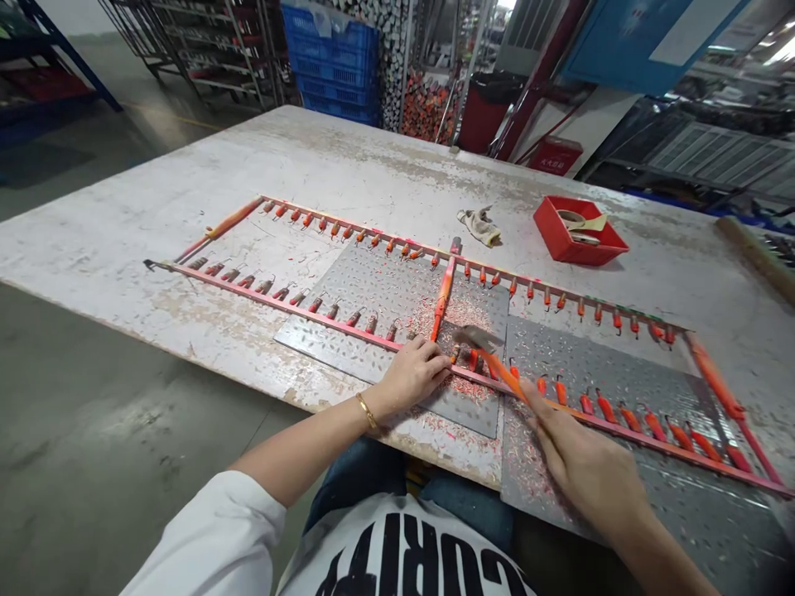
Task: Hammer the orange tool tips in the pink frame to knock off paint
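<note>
A long pink and orange rack frame (pixel 348 319) with rows of paint-coated hooks lies flat on the table, over grey perforated metal sheets (pixel 373 290). My left hand (pixel 413 372) rests curled on the near bar of the frame, fingers pressed down on it. My right hand (pixel 584 463) grips the orange handle of a small hammer (pixel 490 356), whose blurred head hangs over the near bar beside my left fingertips. Pink paint flakes (pixel 460 314) lie scattered around that spot.
A red tray (pixel 580 232) with tape rolls stands at the back right, a crumpled glove (pixel 479 225) beside it. A wooden handle (pixel 754 252) lies at the far right edge. Blue crates (pixel 335 62) and shelving stand beyond the white worn table (pixel 124 240).
</note>
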`<action>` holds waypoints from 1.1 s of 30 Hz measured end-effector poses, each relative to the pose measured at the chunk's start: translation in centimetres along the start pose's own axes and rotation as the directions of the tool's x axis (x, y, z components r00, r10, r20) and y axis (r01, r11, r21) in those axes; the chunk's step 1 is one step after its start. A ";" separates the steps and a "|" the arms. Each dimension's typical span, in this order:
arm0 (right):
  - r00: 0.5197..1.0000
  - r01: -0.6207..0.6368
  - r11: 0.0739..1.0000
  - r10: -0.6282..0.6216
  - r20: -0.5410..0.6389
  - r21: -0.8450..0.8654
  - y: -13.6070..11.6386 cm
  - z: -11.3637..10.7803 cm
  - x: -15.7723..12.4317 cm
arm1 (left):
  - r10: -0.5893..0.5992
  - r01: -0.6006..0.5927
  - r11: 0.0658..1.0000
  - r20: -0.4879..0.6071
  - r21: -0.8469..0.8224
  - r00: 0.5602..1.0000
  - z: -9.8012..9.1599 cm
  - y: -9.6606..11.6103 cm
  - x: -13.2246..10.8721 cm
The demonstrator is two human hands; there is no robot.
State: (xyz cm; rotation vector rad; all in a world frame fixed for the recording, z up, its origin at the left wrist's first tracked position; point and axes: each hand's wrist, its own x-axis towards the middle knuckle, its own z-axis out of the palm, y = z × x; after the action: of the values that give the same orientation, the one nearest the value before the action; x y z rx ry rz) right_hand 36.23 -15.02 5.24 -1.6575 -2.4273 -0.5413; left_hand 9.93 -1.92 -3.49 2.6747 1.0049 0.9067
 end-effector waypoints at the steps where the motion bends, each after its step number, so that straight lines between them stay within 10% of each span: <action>1: 0.997 -0.012 1.000 0.013 -0.073 0.006 0.1 -0.5 0.1 | -0.003 0.003 1.000 -0.006 0.004 1.000 0.0 0.0 0.0; 5: 0.979 -0.050 0.999 0.052 -0.198 0.017 -0.2 -0.6 -0.2 | 0.007 -0.006 1.000 -0.021 0.014 1.000 0.0 0.0 -0.1; 11: 0.981 -0.072 0.997 0.065 0.184 0.031 0.0 2.2 -1.7 | 0.016 -0.015 1.000 -0.016 0.021 1.000 0.0 0.0 -0.1; 18: 0.984 -0.064 0.995 0.076 -0.159 0.078 -0.5 -0.6 -0.7 | 0.006 -0.006 1.000 -0.019 0.015 1.000 -0.3 0.2 0.0; 26: 0.997 -0.026 1.000 0.026 0.066 -0.001 -0.6 1.9 -2.2 | 0.026 -0.026 0.999 -0.023 0.023 0.999 -0.1 0.1 0.0; 33: 0.976 -0.083 0.997 0.083 -0.202 0.013 -0.9 -0.4 -0.8 | 0.004 -0.004 1.000 0.013 0.025 1.000 -0.3 0.2 0.0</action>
State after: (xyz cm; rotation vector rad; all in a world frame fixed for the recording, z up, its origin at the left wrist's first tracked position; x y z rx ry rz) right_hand 35.65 -16.17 5.15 -1.6076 -2.2040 -0.6572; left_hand 9.82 -2.05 -3.17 2.7008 1.0155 0.8828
